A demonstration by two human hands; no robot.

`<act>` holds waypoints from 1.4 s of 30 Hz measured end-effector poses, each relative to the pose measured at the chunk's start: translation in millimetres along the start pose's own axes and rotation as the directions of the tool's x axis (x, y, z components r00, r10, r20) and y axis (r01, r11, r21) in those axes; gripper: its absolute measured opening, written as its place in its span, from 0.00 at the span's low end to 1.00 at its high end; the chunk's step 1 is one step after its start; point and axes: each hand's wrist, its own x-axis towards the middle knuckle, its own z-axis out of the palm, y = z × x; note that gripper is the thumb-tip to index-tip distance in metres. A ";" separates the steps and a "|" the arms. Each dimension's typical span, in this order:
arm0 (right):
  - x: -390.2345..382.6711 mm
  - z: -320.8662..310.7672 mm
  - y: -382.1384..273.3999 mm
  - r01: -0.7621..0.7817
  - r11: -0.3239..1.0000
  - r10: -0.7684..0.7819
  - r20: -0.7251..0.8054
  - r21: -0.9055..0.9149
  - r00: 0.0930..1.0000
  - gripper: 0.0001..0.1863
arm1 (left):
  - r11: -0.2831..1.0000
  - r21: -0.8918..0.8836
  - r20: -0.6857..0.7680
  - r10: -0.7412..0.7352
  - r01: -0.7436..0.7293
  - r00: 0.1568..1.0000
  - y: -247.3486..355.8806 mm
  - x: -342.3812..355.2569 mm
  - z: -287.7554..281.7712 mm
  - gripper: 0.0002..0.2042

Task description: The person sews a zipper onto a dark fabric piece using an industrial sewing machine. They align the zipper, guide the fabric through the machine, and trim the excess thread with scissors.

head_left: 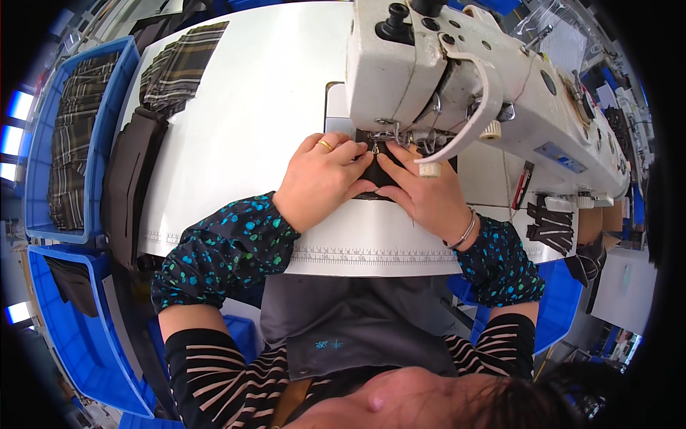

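Observation:
A small piece of dark fabric point(373, 171) lies under the needle area of a white sewing machine point(393, 79). My left hand point(318, 175), with a ring on one finger, presses the fabric's left side; its thumb is spread from the slightly bent fingers. On the right side, my right hand point(427, 191) rests with fingers stretched and thumb apart, fingertips close to the presser foot point(384, 136). Between my fingertips a small shiny metal part point(376, 149) shows at the needle; I cannot make out its kind. The fabric's far end is hidden beneath the machine head.
Dark folded pieces point(132, 179) and plaid fabric point(182, 64) lie on the left of the white table point(236, 129). A blue bin point(89, 150) holds more plaid cloth; another blue bin point(86, 343) stands nearer. Right of my hand are a red-and-black tool point(522, 186) and dark strips point(550, 223).

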 end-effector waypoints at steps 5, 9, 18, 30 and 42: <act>-0.5 7.9 12.4 -0.093 0.800 0.176 -0.083 0.593 0.981 0.14 | 0.999 0.044 -0.002 0.015 -0.015 1.000 2.5 -1.0 -0.8 0.23; -7.4 11.0 25.1 -0.131 0.033 0.400 0.107 0.991 0.910 0.13 | 0.999 0.049 -0.022 0.021 -0.020 1.000 2.7 -1.2 0.6 0.22; -2.7 -8.0 -2.5 -0.002 0.995 0.011 -0.087 0.103 0.996 0.20 | 0.997 0.077 -0.021 0.018 -0.017 1.000 6.1 -3.0 -0.5 0.22; -2.2 1.6 -13.9 0.024 0.997 -0.030 -0.077 -0.076 0.997 0.28 | 0.999 0.047 -0.014 0.004 -0.004 1.000 5.9 1.7 -2.7 0.20; 6.9 5.1 -5.9 -0.017 1.000 0.012 -0.165 -0.025 0.986 0.25 | 0.998 0.061 0.021 -0.006 0.005 1.000 -4.6 7.2 4.6 0.20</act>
